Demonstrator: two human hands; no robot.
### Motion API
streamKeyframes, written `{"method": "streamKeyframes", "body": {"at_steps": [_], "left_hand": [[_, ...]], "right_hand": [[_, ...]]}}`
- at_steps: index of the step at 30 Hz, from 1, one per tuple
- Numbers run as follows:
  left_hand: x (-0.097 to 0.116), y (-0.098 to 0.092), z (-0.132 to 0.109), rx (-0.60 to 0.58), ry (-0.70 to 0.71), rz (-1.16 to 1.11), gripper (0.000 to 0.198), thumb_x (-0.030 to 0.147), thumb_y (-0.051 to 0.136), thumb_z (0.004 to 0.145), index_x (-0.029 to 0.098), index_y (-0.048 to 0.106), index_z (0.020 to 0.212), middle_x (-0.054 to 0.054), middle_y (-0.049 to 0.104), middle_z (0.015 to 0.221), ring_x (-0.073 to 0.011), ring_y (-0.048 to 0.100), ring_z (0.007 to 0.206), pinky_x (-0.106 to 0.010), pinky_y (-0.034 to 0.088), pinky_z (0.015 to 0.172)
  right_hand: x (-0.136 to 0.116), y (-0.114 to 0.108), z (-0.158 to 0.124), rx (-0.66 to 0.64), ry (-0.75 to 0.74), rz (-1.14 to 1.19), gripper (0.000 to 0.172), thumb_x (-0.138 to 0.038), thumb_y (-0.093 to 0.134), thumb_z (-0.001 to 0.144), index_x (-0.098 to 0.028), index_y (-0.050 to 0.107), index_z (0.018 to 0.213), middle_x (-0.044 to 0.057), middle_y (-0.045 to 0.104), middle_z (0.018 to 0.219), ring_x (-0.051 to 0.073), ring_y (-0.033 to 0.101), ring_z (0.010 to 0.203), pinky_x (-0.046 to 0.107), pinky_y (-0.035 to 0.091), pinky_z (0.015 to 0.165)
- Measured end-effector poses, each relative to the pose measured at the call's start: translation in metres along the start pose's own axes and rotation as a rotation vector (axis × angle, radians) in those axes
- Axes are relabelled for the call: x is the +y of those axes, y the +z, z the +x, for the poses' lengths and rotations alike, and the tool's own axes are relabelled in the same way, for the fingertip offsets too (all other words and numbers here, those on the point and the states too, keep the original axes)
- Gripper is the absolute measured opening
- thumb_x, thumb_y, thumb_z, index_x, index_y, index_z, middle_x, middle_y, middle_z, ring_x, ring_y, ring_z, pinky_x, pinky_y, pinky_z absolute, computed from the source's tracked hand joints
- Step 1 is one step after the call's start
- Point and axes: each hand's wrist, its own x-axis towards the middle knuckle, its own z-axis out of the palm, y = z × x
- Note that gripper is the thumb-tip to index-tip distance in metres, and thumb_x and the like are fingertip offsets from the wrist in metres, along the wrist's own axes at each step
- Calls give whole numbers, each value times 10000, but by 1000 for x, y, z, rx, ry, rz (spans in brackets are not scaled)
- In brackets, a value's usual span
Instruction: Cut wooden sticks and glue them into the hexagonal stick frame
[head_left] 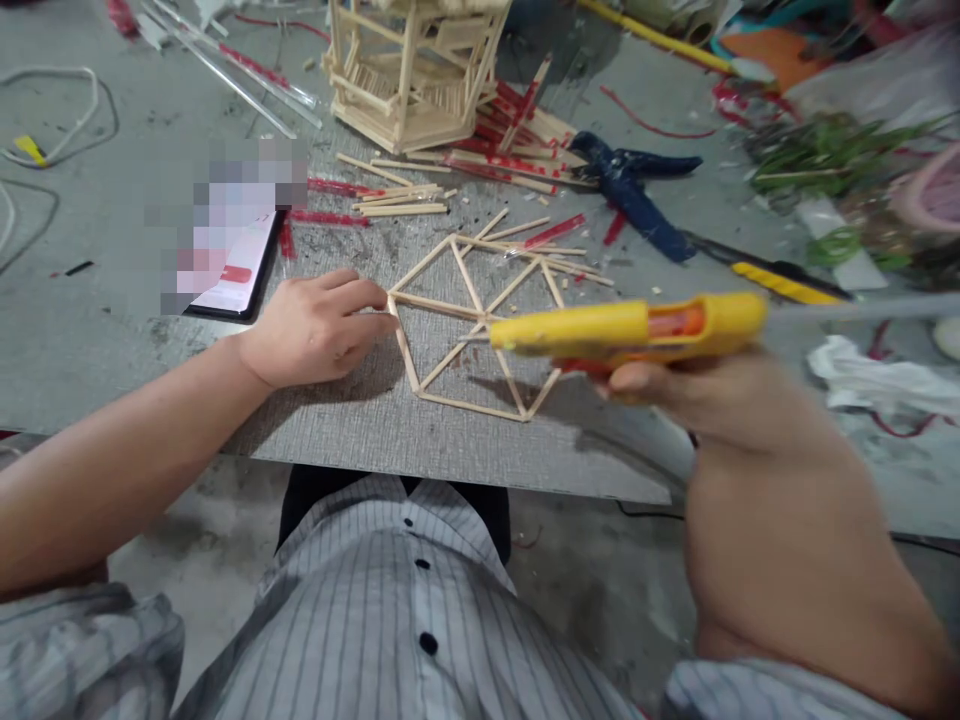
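Note:
My right hand (705, 390) is wrapped around a yellow hot glue gun (585, 328), held over the table with its nozzle pointing left. The nozzle tip is at the middle of a flat hexagonal frame of thin wooden sticks (436, 306), with spokes meeting in the centre. Whether the tip touches the sticks I cannot tell. On the frame's left corner, the fingers of my left hand (319, 325) are closed in a pinch. The gun hides part of the frame's right side.
Beyond the frame stand a stick-built model house (409, 100), loose sticks (401, 208) and blue-handled pliers (637, 195). A phone (232, 270) lies at left. To the right are a yellow-and-black cutter knife (787, 283), crumpled tissue (885, 375) and green plastic foliage (832, 165).

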Motion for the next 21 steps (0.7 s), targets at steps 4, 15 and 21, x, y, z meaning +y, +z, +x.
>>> {"method": "streamKeyframes", "body": {"at_steps": [4, 15, 21], "left_hand": [[-1, -2, 1, 18, -143, -32, 287, 200, 461, 871, 232, 718, 993, -41, 723, 962, -178, 639, 814, -325, 518, 666], [-49, -10, 38, -208, -571, 152, 282, 298, 517, 859, 215, 744, 1005, -55, 713, 950, -155, 520, 737, -289, 361, 582], [-77, 27, 74, -263, -584, 270, 240, 327, 542, 849, 200, 729, 933, -4, 673, 842, -116, 339, 692, -279, 248, 556]], "right_hand": [[7, -24, 27, 160, 19, 334, 521, -658, 812, 581, -227, 684, 842, 24, 707, 717, 117, 548, 454, 260, 402, 393], [32, -46, 56, 212, 208, 537, 460, -655, 574, 837, -199, 606, 887, -32, 682, 643, 75, 492, 381, 272, 339, 421], [41, -51, 56, 225, 193, 584, 444, -641, 597, 827, -197, 596, 821, -33, 690, 645, 80, 492, 361, 266, 347, 403]]}}
